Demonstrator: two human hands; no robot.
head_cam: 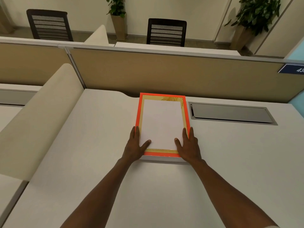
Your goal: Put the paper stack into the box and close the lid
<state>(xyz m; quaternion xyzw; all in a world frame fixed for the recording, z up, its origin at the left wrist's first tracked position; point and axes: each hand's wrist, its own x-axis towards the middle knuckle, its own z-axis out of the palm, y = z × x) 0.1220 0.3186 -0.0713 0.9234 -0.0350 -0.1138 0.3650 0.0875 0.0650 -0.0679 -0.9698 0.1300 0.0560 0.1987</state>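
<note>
A white paper stack [162,122] lies flat within the orange rim of a rectangular box [138,111], with a gold patterned border showing around the sheets. I cannot tell whether the paper rests inside the box or on top of its lid. My left hand [134,148] grips the stack's near left corner, thumb on top and fingers along the left edge. At the near right corner my right hand [189,148] holds it the same way. The box sits on the white desk [98,153], with a white side wall visible along its front.
A grey metal cable hatch [230,113] is set into the desk right of the box. A tan partition [164,74] stands directly behind it. A curved cream divider [41,112] borders the desk's left. Beyond are two black chairs [166,32] and potted plants [117,15].
</note>
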